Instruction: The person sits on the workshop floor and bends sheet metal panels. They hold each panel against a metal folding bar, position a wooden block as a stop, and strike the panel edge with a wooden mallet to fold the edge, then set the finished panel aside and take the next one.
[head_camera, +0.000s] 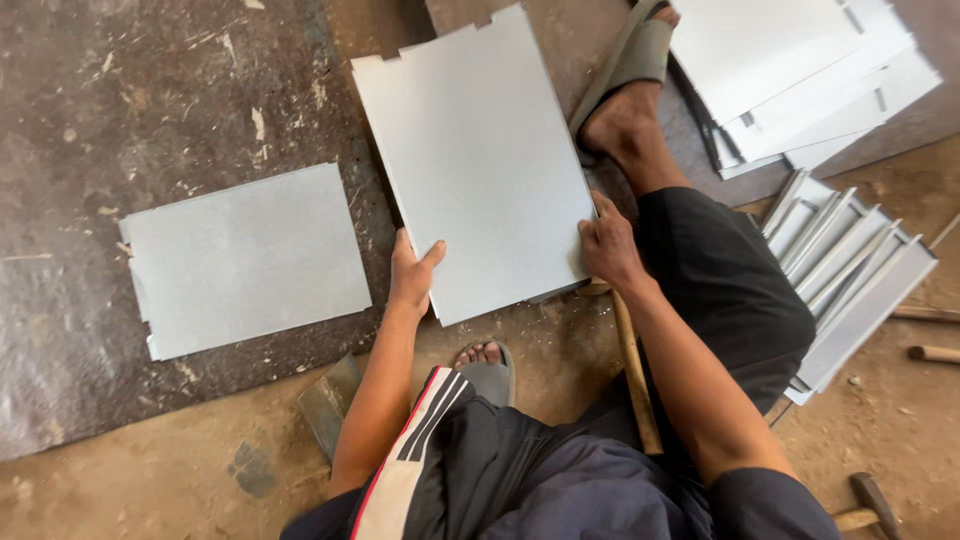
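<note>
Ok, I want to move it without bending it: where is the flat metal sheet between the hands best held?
Probably by its two long side edges near the close corners, from either side, as the left hand and right hand do: the metal sheet lies flat, broad and thin.

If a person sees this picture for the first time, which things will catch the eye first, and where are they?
The eye lands first on the large grey metal sheet at centre, gripped at its near edge by the left hand and the right hand. A smaller grey sheet lies flat on the dark floor mat to the left. On the right sit a stack of folded metal pieces and, above them, a pile of flat sheets.
</note>
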